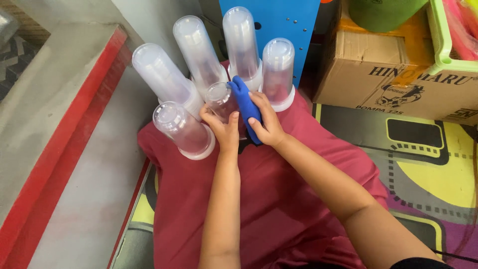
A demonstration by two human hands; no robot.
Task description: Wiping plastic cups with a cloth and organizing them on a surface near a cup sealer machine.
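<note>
Forearms: both reached forward from the bottom edge, side by side, converging over the red cloth spread across the patterned mat.
Left hand: the left hand was curled around the near side of the small clear cup, fingers wrapped on its wall, seemingly to steady it where it stood upside down on the cloth.
Right hand: the right hand was closed on a blue cloth piece, fingers folded over it and pressing it against the cup's right side, a grip that looked suited to wiping the wall.
Held cup: it stood between the two hands, at the middle of the cluster, tilted slightly away.
Nearest neighbour: a clear cup with a white rim sat base-up just left of the left hand, close but apparently not touching it.
Taller cups: four more clear cups stood inverted behind, at left, centre-left, centre and right, fanned outward, likely set mouth-down so they rested steady.
Left edge: a grey step with a red border ran alongside the cloth.
Far side: a blue panel rose behind the cups, with a cardboard box and a green crate to the right.
</note>
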